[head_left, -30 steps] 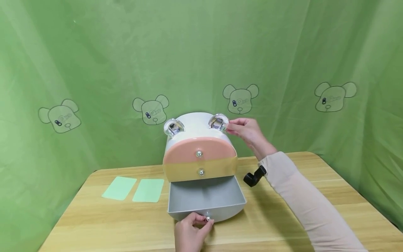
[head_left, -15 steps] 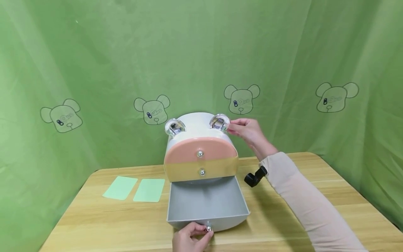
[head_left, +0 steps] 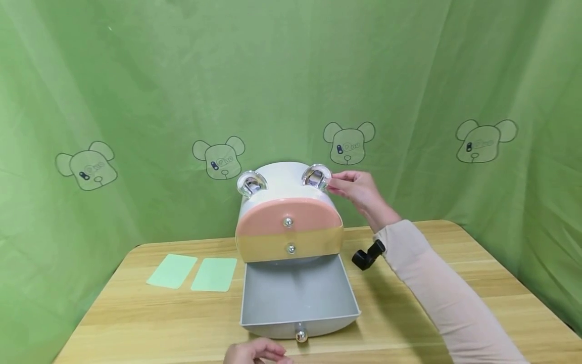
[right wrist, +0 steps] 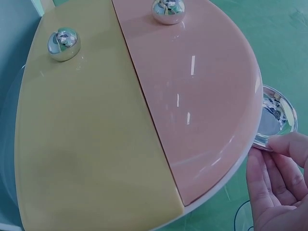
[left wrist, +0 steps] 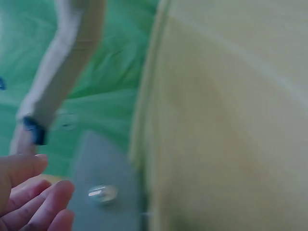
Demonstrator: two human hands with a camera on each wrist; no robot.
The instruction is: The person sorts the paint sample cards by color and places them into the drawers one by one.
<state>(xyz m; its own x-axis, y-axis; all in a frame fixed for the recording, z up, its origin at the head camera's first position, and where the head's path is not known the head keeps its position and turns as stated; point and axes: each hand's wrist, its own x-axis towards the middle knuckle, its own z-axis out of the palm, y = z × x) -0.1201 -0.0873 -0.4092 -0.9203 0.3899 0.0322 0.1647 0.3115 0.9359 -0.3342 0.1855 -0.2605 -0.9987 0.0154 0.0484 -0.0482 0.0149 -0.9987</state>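
A small drawer box with a white body stands on the table, its pink drawer and yellow drawer pushed in. The grey bottom drawer is pulled far out, and nothing shows inside it. Just below its silver knob, my left hand is apart from it, fingers loosely bent and holding nothing; the left wrist view is blurred but shows the same gap. My right hand pinches the rim of the shiny silver ear on the box's right side between thumb and fingers.
Two pale green cards lie on the wooden table left of the box. A matching left ear sticks up from the box. Behind hangs a green curtain. A black wrist mount juts from the right sleeve.
The grey drawer has slid further out toward me. My left hand has let go of its knob and moved down and left. My right hand stays at the ear.
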